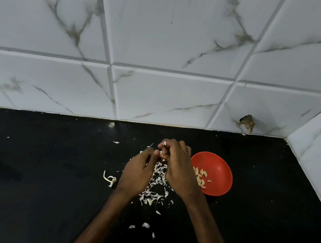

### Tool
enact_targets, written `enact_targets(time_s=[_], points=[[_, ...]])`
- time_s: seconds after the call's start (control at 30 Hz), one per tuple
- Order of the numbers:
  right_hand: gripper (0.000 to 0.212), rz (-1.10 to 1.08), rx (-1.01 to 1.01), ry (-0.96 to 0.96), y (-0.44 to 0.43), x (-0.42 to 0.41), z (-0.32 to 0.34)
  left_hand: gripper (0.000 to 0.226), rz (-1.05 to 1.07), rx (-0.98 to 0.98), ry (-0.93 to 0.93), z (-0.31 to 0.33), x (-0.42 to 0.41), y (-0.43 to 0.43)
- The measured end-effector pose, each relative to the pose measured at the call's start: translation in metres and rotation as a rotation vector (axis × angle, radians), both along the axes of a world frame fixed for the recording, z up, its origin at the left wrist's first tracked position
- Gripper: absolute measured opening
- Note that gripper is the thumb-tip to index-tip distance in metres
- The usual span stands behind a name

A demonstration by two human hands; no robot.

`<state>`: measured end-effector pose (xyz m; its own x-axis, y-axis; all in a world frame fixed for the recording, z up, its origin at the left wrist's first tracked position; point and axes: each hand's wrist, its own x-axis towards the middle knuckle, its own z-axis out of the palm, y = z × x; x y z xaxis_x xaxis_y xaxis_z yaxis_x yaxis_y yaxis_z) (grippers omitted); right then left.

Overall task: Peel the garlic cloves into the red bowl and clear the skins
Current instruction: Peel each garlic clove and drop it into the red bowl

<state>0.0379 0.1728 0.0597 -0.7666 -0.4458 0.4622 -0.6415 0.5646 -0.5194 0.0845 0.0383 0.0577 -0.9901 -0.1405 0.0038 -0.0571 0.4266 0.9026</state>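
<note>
- The left hand point(138, 171) and the right hand point(179, 169) meet above the black counter point(46, 167), fingertips against fingertips.
- Both hands have the fingers curled and pressed close, and they pinch a garlic clove point(161, 152). It is almost fully hidden; only a small pale part shows between the thumbs.
- A thin white skin flake point(164, 142) stands up at the tip of the right forefinger.
- The palms are turned away, so what lies inside them cannot be seen.
- The right hand covers the left edge of the red bowl point(219, 168), which stands on the counter just beside that hand.
- In the bowl lie the peeled cloves point(200, 177), pale yellow and curved, gathered on its left side; some are behind the hand and I cannot count them.
- The skins point(154, 195) are scattered on the counter below and between the hands, white and papery, with some loose pieces nearer to the person.
- A dry garlic stem point(110, 180) lies left of the left wrist.
- Both forearms are cut off by the lower edge.
- On the tiled wall point(167, 40) a dark broken spot point(247, 122) shows, its nature unclear.
</note>
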Motion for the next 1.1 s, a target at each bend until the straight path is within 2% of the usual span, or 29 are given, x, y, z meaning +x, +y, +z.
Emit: enact_targets(time_s=[0.13,0.33,0.43,0.57,0.67,0.87,1.0,1.1], points=[[0.064,0.014,0.056,0.073,0.000,-0.005,0.000,0.028,0.009,-0.176,0.068,0.000,-0.001,-0.003],[0.058,-0.073,0.016,0.232,-0.013,0.006,-0.008,0.037,0.212,0.213,0.101,0.005,-0.001,0.018],[0.051,-0.133,-0.039,0.268,-0.016,0.011,-0.014,0.036,0.273,0.346,0.109,0.004,-0.001,0.022],[0.043,-0.163,-0.079,0.293,-0.021,0.017,-0.017,0.039,0.350,0.412,0.148,0.006,0.000,0.029],[0.030,-0.122,-0.168,0.182,-0.023,0.021,-0.017,0.043,0.361,0.594,0.125,0.008,-0.003,0.028],[0.013,-0.135,-0.549,-0.155,-0.017,0.021,-0.018,0.041,0.330,0.849,0.011,0.003,-0.005,0.022],[0.006,-0.180,-0.582,-0.255,-0.003,0.011,-0.020,0.045,0.354,0.770,0.024,0.003,-0.003,0.021],[0.025,-0.153,-0.543,-0.340,0.004,0.005,-0.019,0.045,0.339,0.691,0.068,0.003,-0.003,0.020]])
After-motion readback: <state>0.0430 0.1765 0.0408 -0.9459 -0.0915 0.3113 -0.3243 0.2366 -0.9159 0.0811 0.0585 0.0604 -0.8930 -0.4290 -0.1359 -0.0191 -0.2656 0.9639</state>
